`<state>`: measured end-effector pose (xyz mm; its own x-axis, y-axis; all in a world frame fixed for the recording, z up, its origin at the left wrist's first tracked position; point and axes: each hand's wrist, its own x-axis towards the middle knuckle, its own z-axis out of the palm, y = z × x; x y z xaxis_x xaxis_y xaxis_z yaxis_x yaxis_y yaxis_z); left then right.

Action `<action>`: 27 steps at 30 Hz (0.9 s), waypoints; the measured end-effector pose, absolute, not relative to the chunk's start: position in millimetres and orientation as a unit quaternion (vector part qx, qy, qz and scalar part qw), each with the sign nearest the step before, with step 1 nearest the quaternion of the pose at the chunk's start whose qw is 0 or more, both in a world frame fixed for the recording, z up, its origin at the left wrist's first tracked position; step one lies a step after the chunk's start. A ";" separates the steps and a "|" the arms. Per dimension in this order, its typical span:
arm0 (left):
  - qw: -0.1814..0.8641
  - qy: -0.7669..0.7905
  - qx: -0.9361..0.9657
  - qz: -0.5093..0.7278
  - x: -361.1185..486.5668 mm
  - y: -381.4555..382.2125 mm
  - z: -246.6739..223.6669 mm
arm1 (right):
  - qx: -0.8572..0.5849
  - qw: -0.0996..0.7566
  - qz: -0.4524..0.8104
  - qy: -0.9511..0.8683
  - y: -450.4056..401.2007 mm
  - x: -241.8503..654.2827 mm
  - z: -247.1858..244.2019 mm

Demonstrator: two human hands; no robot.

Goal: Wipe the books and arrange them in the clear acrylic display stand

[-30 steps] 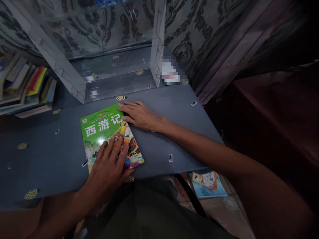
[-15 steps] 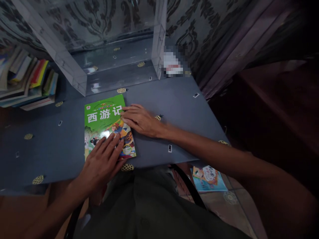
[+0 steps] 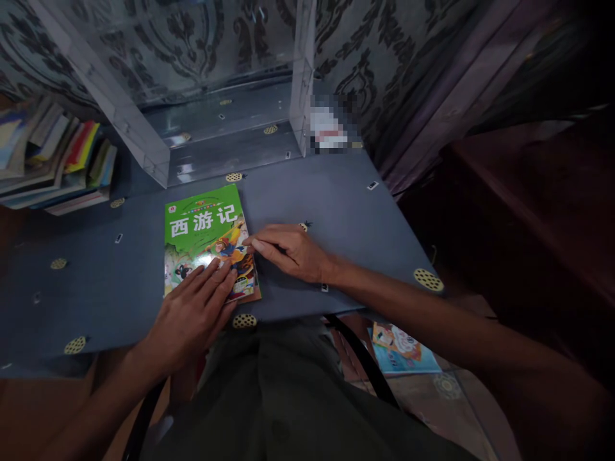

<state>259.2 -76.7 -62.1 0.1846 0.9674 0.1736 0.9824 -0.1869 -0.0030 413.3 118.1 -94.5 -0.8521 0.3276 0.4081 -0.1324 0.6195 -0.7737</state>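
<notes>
A green picture book (image 3: 202, 224) with white characters lies face up on the grey patterned table, near its front edge. My left hand (image 3: 195, 317) rests flat on the lower part of its cover, fingers extended. At the book's right edge, my right hand (image 3: 293, 253) has its fingers curled, with thumb and forefinger pinched on that edge. The cover sits slightly off the pages below, which show at the lower right corner. The tips of the right hand's other fingers are hidden.
Behind the book stands a clear plastic rack (image 3: 154, 160). Stacked books (image 3: 57, 160) lean at the far left. A blurred white item (image 3: 329, 128) is at the back right. Below the table, a blue book (image 3: 403, 352) lies to the right of my legs.
My right hand has slid down along the book's right edge, and its fingers have gone from spread to pinched. The cover's lower right corner has shifted, uncovering a strip beneath. My left hand stays put.
</notes>
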 end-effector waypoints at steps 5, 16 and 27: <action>0.080 -0.627 -0.772 -0.061 258.5 -77.8 -63.8 | -0.008 0.262 0.403 -0.877 114.7 417.1 -94.5; 0.050 -0.715 -0.689 -0.108 212.0 -66.5 -69.7 | 0.094 0.229 0.195 -0.949 96.4 435.5 -91.8; -0.195 -0.785 -0.328 -0.488 141.8 -5.8 -73.0 | 0.101 0.150 0.163 -0.970 90.5 435.7 -89.6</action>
<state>141.8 -5.8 -73.0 -0.7082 0.7059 0.0139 0.3240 0.3075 0.8947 435.7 90.5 -89.6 -0.9345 -0.1469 0.3241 -0.2448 0.9264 -0.2860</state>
